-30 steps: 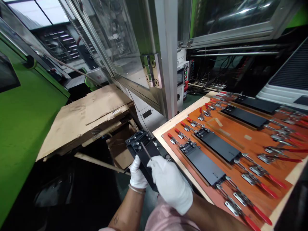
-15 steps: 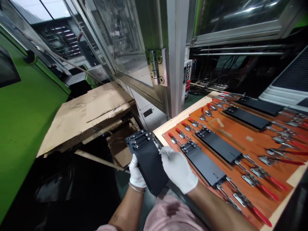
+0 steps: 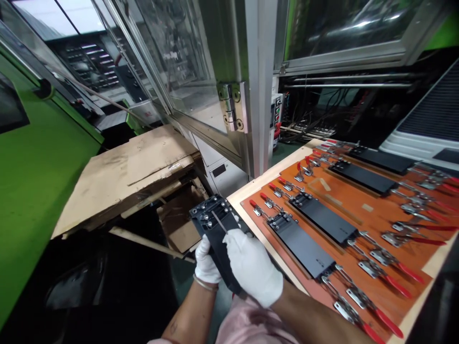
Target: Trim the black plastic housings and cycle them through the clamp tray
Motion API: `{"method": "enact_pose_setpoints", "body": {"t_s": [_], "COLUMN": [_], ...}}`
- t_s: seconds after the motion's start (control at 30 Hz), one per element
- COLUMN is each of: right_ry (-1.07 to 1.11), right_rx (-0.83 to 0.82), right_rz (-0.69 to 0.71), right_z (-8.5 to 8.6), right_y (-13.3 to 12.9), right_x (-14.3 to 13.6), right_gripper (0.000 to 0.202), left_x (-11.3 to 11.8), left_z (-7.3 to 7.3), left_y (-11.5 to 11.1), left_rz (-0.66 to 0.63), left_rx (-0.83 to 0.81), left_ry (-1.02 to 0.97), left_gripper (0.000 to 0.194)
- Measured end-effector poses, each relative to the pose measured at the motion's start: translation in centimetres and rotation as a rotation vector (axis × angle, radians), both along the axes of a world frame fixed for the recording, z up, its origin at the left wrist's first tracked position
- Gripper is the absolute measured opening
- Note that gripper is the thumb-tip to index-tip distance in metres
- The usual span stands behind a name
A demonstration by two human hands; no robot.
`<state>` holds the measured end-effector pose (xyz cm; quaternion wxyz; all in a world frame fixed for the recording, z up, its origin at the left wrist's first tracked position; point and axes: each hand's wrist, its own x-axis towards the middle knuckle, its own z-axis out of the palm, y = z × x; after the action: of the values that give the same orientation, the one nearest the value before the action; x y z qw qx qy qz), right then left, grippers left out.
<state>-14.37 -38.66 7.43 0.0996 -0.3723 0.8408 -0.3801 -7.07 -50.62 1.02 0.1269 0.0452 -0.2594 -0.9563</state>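
White-gloved left hand [image 3: 207, 262] grips the black plate [image 3: 218, 234] at lower centre; right hand [image 3: 253, 272] has returned, pinching a thin blade [image 3: 218, 222] against its bracket end.

no readable markings

item: lettering, labels, brands, numbers, signs. count: 0 legible. the white control box [image 3: 276, 111] by the metal post carries small coloured buttons and a dark panel, but any print on it is too small to make out. the pale machine cabinet [image 3: 220, 168] below the glass door has a dark slot with no characters that can be read. the black plates [image 3: 324, 218] clamped on the orange board [image 3: 373, 217] show tiny pale marks near one end, blurred beyond reading.
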Motion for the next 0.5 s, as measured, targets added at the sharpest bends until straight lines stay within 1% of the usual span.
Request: {"method": "enact_pose_setpoints", "body": {"t_s": [0.1,0.13,0.27,0.33,0.43,0.47,0.5], "right_ry": [0.005,0.005,-0.002,-0.04,-0.11,-0.133,-0.156], "right_rx": [0.05,0.047,-0.046,-0.078,-0.161,-0.215,-0.27], "right_rz": [-0.103,-0.112,0.012,-0.012,-0.121,-0.122,-0.085], "right_z": [0.1,0.1,-0.2,-0.5,-0.9,-1.0,-0.9], "right_y": [-0.3,-0.3,-0.4,-0.5,-0.6,-0.6,-0.6], "right_x": [-0.5,-0.5,0.3,0.2,-0.9,-1.2,-1.4], "right_gripper": [0.032,0.032,0.022,0.023,0.031,0.033,0.034], "left_x": [0.1,0.2,0.3,0.5,0.8,0.9,0.9], "left_z": [-0.2,-0.4,-1.0,-1.2,-1.1,-1.0,-0.8], "left_y": [0.0,-0.1,-0.3,-0.5,-0.8,-0.9,-0.9], "left_rz": [0.009,0.014,0.044,0.072,0.092,0.083,0.066], "left_rx": [0.008,0.015,0.018,0.014,0.02,0.02,0.018], "left_ry": [-0.014,-0.022,-0.038,-0.051,-0.07,-0.07,-0.064], "left_gripper": [0.032,0.033,0.033,0.031,0.032,0.032,0.032]}}
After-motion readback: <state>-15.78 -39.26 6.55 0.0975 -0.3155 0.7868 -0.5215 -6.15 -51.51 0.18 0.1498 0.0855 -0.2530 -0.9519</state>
